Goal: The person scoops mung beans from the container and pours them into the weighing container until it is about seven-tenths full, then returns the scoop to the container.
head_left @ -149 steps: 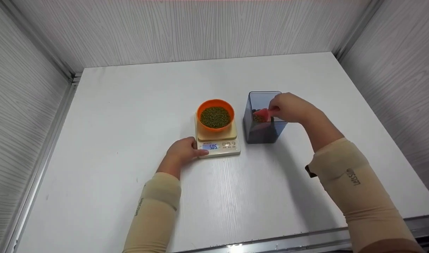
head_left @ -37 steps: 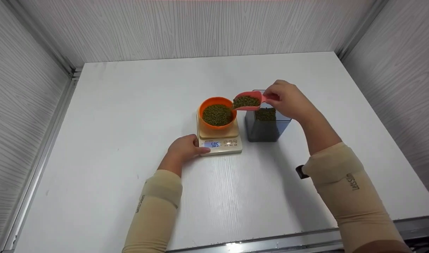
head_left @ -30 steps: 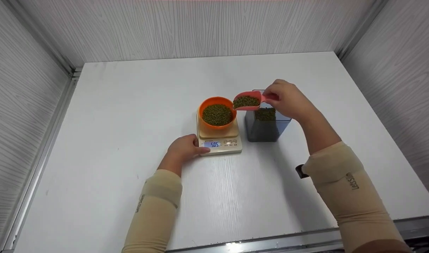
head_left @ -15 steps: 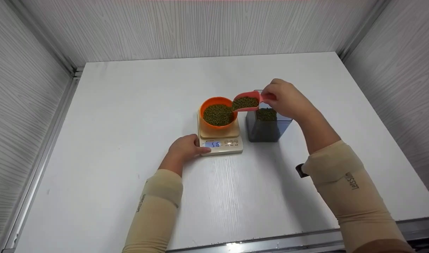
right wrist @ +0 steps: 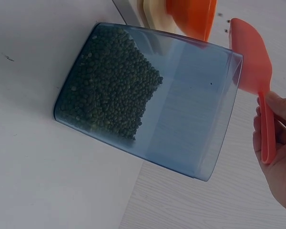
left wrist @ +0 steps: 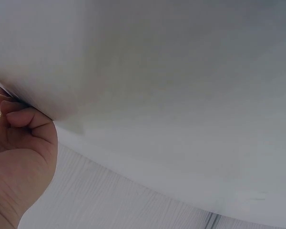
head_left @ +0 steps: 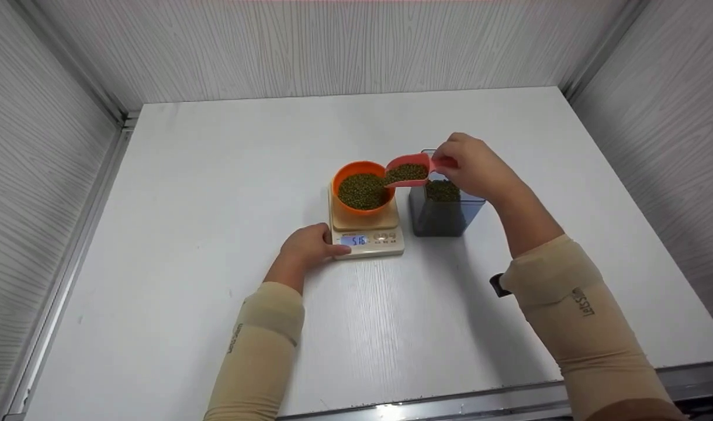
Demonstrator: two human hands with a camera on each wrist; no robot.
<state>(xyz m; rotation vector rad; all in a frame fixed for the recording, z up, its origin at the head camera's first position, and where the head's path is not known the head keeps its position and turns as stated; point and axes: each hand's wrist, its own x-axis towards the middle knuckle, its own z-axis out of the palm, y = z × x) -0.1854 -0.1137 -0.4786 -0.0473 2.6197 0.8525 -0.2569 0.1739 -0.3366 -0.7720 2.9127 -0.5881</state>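
Observation:
My right hand (head_left: 472,164) pinches the handle of a red scoop (right wrist: 251,57) loaded with green mung beans. In the head view the scoop's lip overlaps the right rim of an orange bowl (head_left: 363,210), tilted slightly towards it. A few beans (right wrist: 226,30) hang in the air by the lip in the right wrist view. The bowl, part filled with beans (head_left: 361,190), sits on a kitchen scale (head_left: 386,248) whose lit display (head_left: 354,240) reads about 516. My left hand (head_left: 304,248) grips the scale's front left corner, thumb on top, fingers curled at its side.
A clear bluish container (right wrist: 190,105), partly filled with beans, stands right of the scale beneath my right hand. White table (head_left: 216,175) surrounds them, with wood-grain panels (head_left: 333,47) behind and at both sides. A metal rail (head_left: 438,403) runs along the front edge.
The scoop has come up out of the container and left to the bowl's rim, tipping slightly lately. The display has gone from about 505 to 516. My left hand stays on the scale.

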